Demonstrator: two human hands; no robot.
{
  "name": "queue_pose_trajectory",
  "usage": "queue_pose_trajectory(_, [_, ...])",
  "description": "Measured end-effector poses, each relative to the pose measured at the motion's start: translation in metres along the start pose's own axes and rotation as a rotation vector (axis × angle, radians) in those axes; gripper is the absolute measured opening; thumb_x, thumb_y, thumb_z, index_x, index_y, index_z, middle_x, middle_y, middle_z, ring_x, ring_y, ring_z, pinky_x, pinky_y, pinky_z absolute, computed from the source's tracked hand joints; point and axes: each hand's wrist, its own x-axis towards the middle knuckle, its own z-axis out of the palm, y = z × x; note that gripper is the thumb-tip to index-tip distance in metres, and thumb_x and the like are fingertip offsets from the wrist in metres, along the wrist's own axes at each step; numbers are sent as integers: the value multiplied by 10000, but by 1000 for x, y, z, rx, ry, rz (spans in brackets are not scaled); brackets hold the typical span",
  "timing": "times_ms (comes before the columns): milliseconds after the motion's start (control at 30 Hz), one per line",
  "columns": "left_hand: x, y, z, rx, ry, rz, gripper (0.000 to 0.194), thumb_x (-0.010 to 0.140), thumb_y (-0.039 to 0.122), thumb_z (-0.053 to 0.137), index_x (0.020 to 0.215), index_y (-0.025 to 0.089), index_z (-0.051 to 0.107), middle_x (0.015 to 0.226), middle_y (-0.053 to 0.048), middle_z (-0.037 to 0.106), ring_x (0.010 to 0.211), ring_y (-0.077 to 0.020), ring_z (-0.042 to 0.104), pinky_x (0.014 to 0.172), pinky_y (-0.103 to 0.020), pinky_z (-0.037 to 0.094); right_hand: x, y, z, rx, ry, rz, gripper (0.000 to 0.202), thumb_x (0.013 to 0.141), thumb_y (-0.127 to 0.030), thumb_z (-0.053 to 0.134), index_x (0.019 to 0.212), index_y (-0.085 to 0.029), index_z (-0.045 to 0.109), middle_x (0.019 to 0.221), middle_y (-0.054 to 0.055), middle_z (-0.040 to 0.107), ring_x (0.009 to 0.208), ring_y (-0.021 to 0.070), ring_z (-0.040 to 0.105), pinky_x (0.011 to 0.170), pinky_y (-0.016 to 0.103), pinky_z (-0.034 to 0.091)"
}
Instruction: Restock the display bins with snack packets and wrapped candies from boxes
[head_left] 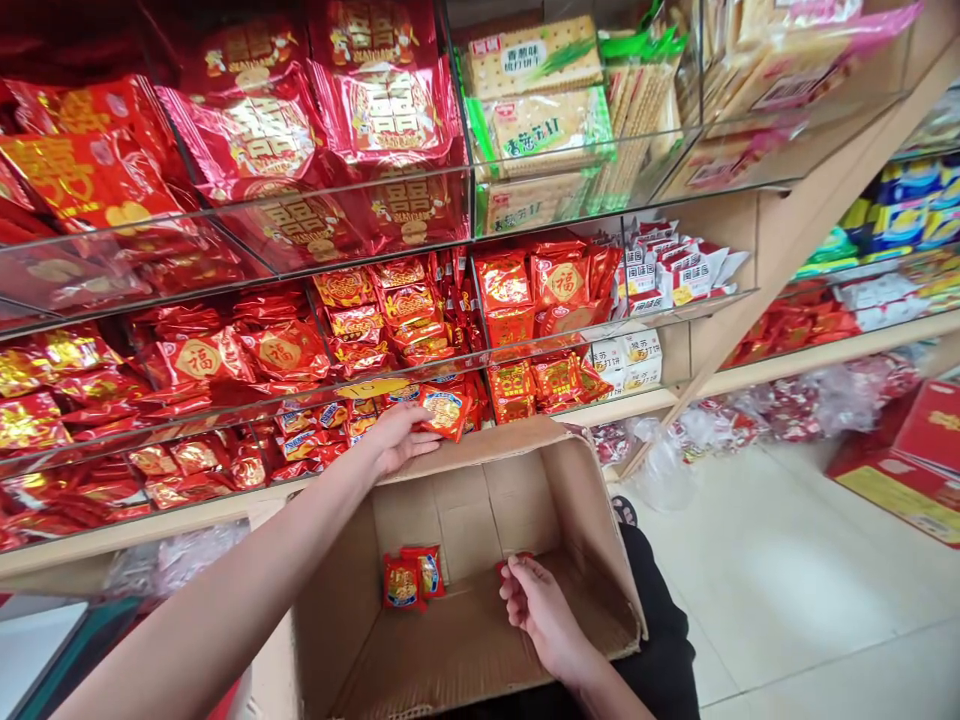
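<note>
My left hand (403,438) reaches to the lowest shelf, its fingers closed on a red snack packet (446,412) with a gold and blue label. The packet is just above the far rim of an open cardboard box (465,505). Inside the box, at its left, lie two small red packets (403,582) side by side. My right hand (536,608) is over the box's inside, thumb and fingers pinched together. A sliver of a red packet (517,557) shows behind its fingertips; the rest is hidden.
Clear-fronted shelves hold red wrapped snacks (202,355), green-edged cracker packs (547,120) and white packets (690,265). A wooden divider (795,200) slants at the right. Plastic bags (802,405) fill the bottom level. A red carton (911,460) stands on the tiled floor (795,560).
</note>
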Motion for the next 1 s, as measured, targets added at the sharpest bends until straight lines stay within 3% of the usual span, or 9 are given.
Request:
queue_pose_trajectory(167, [-6, 3, -6, -111, -17, -2, 103, 645, 83, 495, 718, 150, 523, 614, -51, 625, 564, -173, 611, 594, -373, 511, -2, 0, 0, -12, 8, 7, 290, 627, -418, 580, 661, -150, 473, 486, -33, 499, 361, 33, 371, 366, 162, 226])
queue_pose_trajectory(433, [-11, -4, -9, -184, -171, 87, 118, 663, 100, 559, 763, 156, 532, 702, -34, 641, 658, -175, 619, 637, -371, 515, -2, 2, -2, -2, 19, 18, 275, 635, -402, 578, 670, -151, 473, 484, -36, 501, 363, 29, 366, 376, 160, 234])
queue_pose_trajectory(533, [-11, -4, -14, -186, -175, 129, 127, 686, 125, 560, 783, 191, 514, 763, -4, 643, 685, -170, 619, 622, -387, 516, -1, 2, -2, -3, 12, 17, 269, 645, -397, 573, 679, -150, 475, 490, -36, 502, 370, 27, 367, 381, 158, 239])
queue_pose_trajectory(633, [-13, -1, -20, -159, -172, 94, 76, 732, 159, 510, 806, 163, 527, 755, -45, 643, 652, -173, 621, 566, -353, 525, 0, 2, -3, -4, 13, 23, 266, 644, -395, 575, 680, -151, 473, 488, -37, 501, 370, 27, 367, 383, 157, 239])
queue_pose_trajectory(767, [-23, 1, -25, -114, -221, 59, 210, 673, -8, 505, 823, 129, 561, 786, -82, 645, 698, -180, 622, 630, -325, 522, -1, 2, -3, -9, 17, 32, 268, 639, -394, 581, 675, -150, 477, 488, -36, 501, 370, 28, 367, 383, 158, 238])
queue_pose_trajectory(867, [-22, -1, -25, -65, -183, 62, 261, 601, -94, 528, 769, 97, 582, 743, -98, 651, 671, -190, 625, 624, -299, 522, -2, 3, -2, -17, 19, 36, 267, 639, -392, 581, 680, -148, 481, 492, -32, 504, 374, 30, 371, 386, 159, 240])
queue_pose_trajectory(1000, [-2, -4, -23, -20, -51, 80, 209, 577, -80, 576, 695, 92, 579, 641, -82, 644, 579, -166, 621, 565, -251, 514, -1, 4, -2, -24, 17, 39, 263, 642, -389, 578, 678, -147, 481, 487, -33, 502, 372, 30, 367, 385, 160, 237])
